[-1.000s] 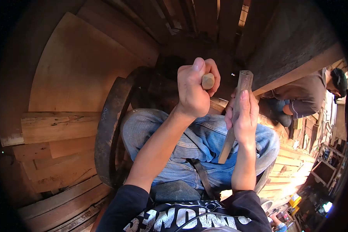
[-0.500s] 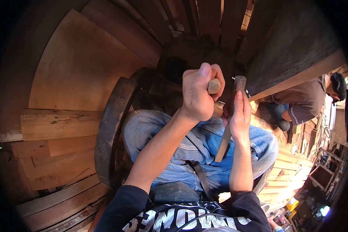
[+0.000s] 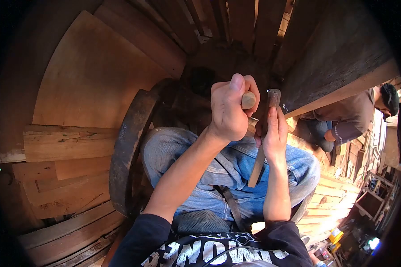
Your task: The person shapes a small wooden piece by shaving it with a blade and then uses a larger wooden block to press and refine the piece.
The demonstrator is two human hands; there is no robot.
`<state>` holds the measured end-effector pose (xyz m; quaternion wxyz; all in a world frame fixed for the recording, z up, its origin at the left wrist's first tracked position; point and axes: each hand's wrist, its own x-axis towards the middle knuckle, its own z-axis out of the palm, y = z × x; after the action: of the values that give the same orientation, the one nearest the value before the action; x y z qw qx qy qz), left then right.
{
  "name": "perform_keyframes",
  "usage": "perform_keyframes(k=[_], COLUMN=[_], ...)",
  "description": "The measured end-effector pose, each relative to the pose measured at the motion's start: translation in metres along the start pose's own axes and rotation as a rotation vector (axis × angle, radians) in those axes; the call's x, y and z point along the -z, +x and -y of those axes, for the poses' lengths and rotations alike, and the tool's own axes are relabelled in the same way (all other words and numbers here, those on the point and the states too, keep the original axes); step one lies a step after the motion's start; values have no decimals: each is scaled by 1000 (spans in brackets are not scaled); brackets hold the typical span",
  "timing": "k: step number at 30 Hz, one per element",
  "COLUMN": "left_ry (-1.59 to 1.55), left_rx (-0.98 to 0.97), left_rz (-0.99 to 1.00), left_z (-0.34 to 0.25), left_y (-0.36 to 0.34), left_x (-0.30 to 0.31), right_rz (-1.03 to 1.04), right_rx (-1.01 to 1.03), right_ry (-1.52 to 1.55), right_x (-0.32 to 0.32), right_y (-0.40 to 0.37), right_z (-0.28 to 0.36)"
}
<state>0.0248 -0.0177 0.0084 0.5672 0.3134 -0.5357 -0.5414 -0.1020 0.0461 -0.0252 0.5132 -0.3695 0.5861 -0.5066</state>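
The left hand (image 3: 229, 113) is fisted tight on a round wooden handle (image 3: 248, 100). The right hand (image 3: 275, 135) has its fingers wrapped around a thin stick (image 3: 255, 169), which looks light and stiff and is best gripped mid-length.

Dim warm interior, daylight lower right, fisheye vignette

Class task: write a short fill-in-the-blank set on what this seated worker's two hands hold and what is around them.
1. The left hand is closed around a tool's rounded wooden ____.
2. The right hand grips a long narrow strip of ____.
3. Both hands are above legs clad in blue ____.
4. Another person crouches on the wearer's ____ side.

Missing words: handle; wood; jeans; right
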Motion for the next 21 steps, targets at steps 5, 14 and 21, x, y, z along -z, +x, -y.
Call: perform_keyframes(k=[5, 14, 21], left_ry=[95, 167, 99], left_rx=[-25, -286, -322], left_rz=[-41, -57, -9], left_z=[-2, 11, 7], left_y=[0, 5, 5], left_x=[-2, -1, 1], right_rz=[0, -26, -19], right_rx=[0, 9, 15], right_ry=[-16, 2, -5], right_x=[-1, 0, 1], right_y=[0, -1, -1], right_z=[2, 3, 4])
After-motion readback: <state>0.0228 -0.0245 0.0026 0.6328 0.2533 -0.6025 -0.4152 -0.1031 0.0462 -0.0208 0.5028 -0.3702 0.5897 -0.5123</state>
